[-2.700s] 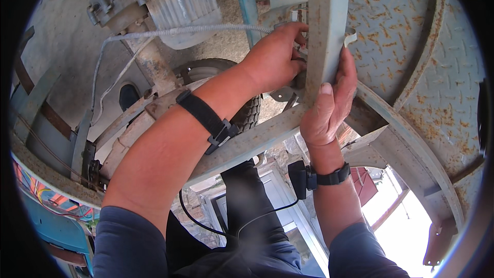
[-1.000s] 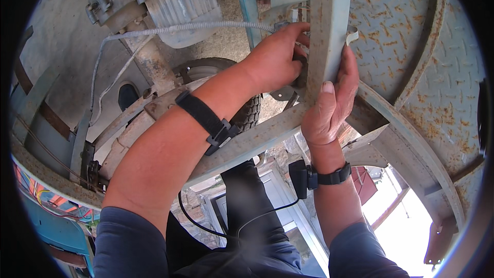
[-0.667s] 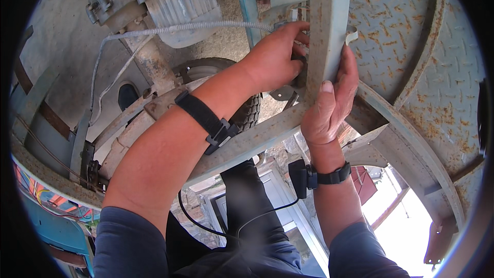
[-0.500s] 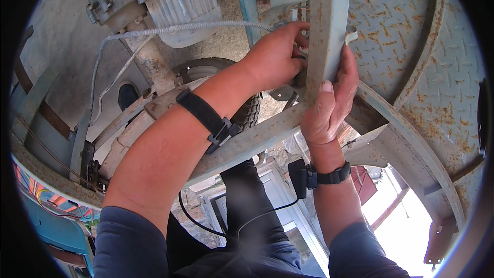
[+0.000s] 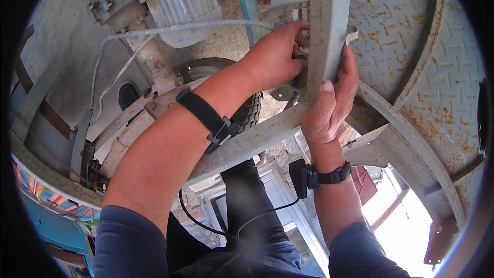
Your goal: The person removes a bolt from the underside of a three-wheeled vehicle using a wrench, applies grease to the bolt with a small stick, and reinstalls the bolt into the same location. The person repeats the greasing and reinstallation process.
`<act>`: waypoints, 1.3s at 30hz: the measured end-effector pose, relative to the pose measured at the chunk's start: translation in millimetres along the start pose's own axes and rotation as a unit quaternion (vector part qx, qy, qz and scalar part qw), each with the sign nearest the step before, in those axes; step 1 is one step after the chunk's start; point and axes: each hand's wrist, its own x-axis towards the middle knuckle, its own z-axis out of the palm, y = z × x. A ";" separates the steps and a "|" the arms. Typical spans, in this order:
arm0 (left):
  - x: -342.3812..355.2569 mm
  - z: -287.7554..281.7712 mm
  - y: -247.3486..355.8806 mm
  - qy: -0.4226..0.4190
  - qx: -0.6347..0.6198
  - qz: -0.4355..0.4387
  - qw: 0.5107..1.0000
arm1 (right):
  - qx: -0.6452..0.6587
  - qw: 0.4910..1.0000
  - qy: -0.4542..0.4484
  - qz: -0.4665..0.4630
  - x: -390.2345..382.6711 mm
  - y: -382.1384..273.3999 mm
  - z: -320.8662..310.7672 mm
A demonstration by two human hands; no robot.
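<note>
My left hand [image 5: 283, 54] reaches to the left side of an upright pale-blue steel post [image 5: 327, 25], fingers curled into the gap behind it; what they hold is hidden. My right hand [image 5: 329, 108] grips the post lower down, thumb on its near face, fingers along its right side. A small bent pale strip [image 5: 351, 35] sits at its fingertips. A grey corrugated hose [image 5: 206, 25] runs to just above my left hand. A horizontal steel rail [image 5: 242, 144] joins at the post's foot.
A finned cast-metal housing [image 5: 182, 10] is at upper left, over a tyre [image 5: 247, 108]. Rusty tread plate [image 5: 391, 31] and a curved beam [image 5: 422, 152] fill the right. More frame members [image 5: 38, 98], thin wires and turquoise bodywork [image 5: 56, 226] lie along the left.
My left fingertips have shifted very slightly in the gap beside the post. My right hand stays on the post, and the rest looks practically the same.
</note>
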 end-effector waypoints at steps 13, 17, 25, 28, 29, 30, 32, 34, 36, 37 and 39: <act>-0.8 -0.3 3.7 0.001 -0.002 -0.014 1.000 | -0.011 1.000 -0.001 -0.004 0.6 -0.2 -1.1; -1.4 3.6 -9.1 0.011 -0.040 0.020 0.999 | -0.016 1.000 0.000 -0.011 0.6 0.0 -0.5; 1.9 2.2 -3.5 0.001 -0.008 -0.011 1.000 | -0.011 1.000 -0.006 -0.001 0.4 -2.5 -1.0; 2.2 0.2 0.1 -0.004 0.003 -0.023 1.000 | -0.016 1.000 -0.007 -0.002 0.3 -1.2 -1.7; 2.0 0.0 1.0 -0.004 0.004 -0.026 1.000 | -0.017 1.000 -0.007 -0.004 0.2 -0.5 -2.0; 1.0 0.2 -1.1 0.003 -0.004 -0.014 1.000 | -0.013 1.000 -0.007 -0.004 0.4 -1.1 -1.6; -1.0 2.0 -7.0 0.017 -0.020 0.010 1.000 | -0.006 1.000 -0.008 -0.002 0.6 -2.6 -0.9; 0.4 3.1 -9.5 0.004 -0.041 0.007 0.999 | -0.001 1.000 -0.007 -0.005 1.0 -1.8 -0.7; 1.7 4.1 -10.7 -0.001 -0.053 0.002 0.999 | 0.000 1.000 -0.006 -0.005 1.0 -1.2 -0.6; 2.4 4.5 -10.7 0.000 -0.054 -0.001 0.999 | 0.000 1.000 -0.006 -0.003 0.7 -1.2 -0.4; 2.9 4.9 -9.1 0.002 -0.048 -0.005 0.999 | -0.002 1.000 -0.006 -0.003 0.8 -1.5 -0.4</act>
